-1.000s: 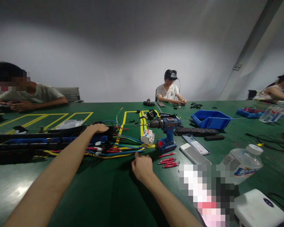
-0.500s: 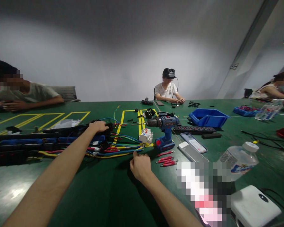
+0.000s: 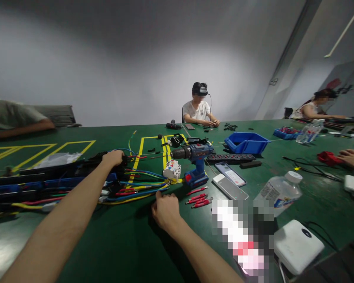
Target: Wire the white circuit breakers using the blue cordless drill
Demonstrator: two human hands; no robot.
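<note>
Hardly anything is changed beyond the view swinging right: the left hand (image 3: 113, 157) is still laid, fingers curled, on black housings (image 3: 85, 165) amid glossy coloured wires (image 3: 141, 184); the right hand (image 3: 164, 207) is fisted on the green table (image 3: 120, 243), pinching a blue wire end.

black strips: (image 3: 47, 179) long dark assembly with blue parts, lies flat on the table's left side, end under left hand (image 3: 113, 158)
wire bundle: (image 3: 141, 184) blue, yellow, red, green leads, fanned out flat, tips just by right hand (image 3: 164, 208)
</note>
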